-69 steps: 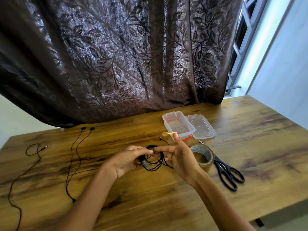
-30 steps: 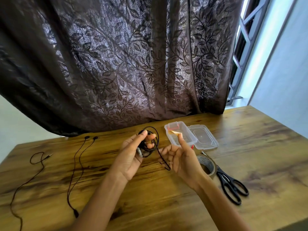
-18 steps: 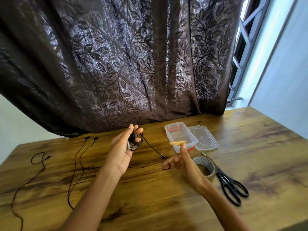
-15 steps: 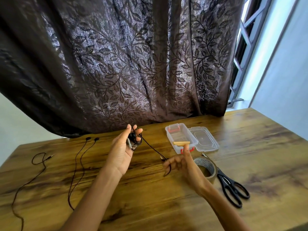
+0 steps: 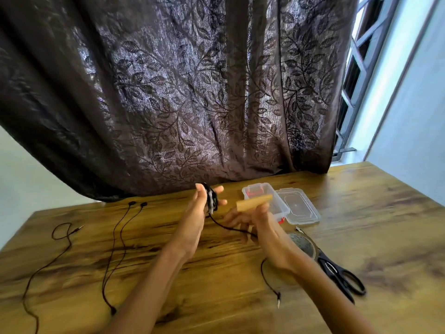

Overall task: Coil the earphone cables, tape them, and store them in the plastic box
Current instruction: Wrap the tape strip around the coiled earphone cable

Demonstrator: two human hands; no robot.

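My left hand (image 5: 196,220) is raised over the table with a black earphone cable (image 5: 212,201) wound around its fingers. The cable's free end runs down to my right hand (image 5: 258,225), and the plug (image 5: 278,300) dangles below my wrist. A strip of brown tape (image 5: 254,202) sticks to my right fingertip. The clear plastic box (image 5: 267,197) stands open behind my right hand, with its lid (image 5: 299,209) beside it. A second black earphone (image 5: 118,242) lies stretched out on the table at the left.
A roll of brown tape (image 5: 302,243) and black scissors (image 5: 340,277) lie on the wooden table (image 5: 361,225) to the right of my right arm. A dark leaf-patterned curtain (image 5: 180,92) hangs behind the table. A window (image 5: 354,68) is at the far right.
My left hand rose from the table with the coil and the cable came partly undone. My right hand drew the loose end downward, so the plug now hangs below my wrist. The view is blurred.
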